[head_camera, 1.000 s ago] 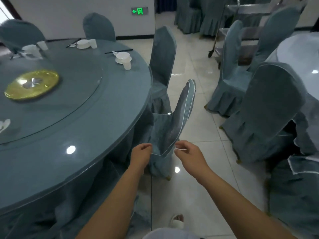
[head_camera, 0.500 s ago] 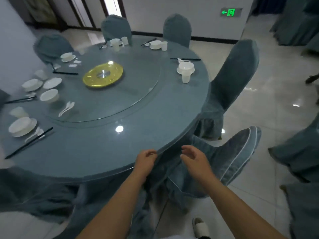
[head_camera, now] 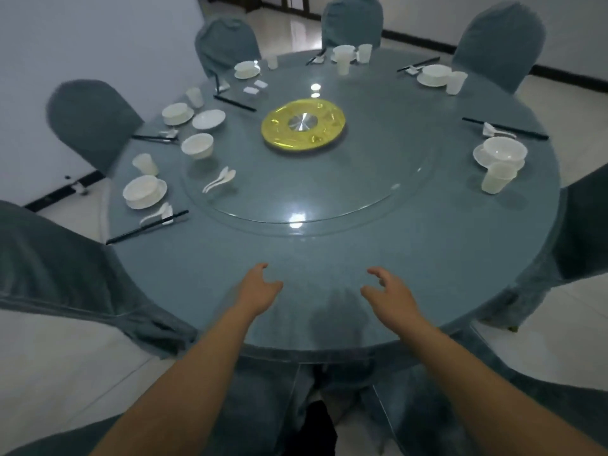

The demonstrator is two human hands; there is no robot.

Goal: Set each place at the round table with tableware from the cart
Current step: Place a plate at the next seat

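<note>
The round table (head_camera: 329,258) with a blue-grey cloth fills the view. My left hand (head_camera: 260,287) and my right hand (head_camera: 390,291) hover over its near edge, fingers relaxed and spread, holding nothing. Several places around the rim hold white tableware: a bowl on a plate (head_camera: 144,191) with a cup (head_camera: 144,164) and black chopsticks (head_camera: 146,227) at the left, a bowl on a plate (head_camera: 501,153) with a cup (head_camera: 497,177) at the right. On the glass turntable (head_camera: 312,205) lie a loose bowl (head_camera: 197,145), a plate (head_camera: 208,119) and spoons (head_camera: 219,179). The cart is out of view.
A yellow disc (head_camera: 303,124) sits at the turntable's middle. Covered chairs ring the table: one close at the left (head_camera: 56,264), one at the right edge (head_camera: 582,232), others at the far side (head_camera: 496,37). A chair cover hangs below the near table edge (head_camera: 296,390).
The view has swung left from the chairs and aisle onto the table. Both hands let go of the chair cover and moved up over the table's near edge, fingers now spread.
</note>
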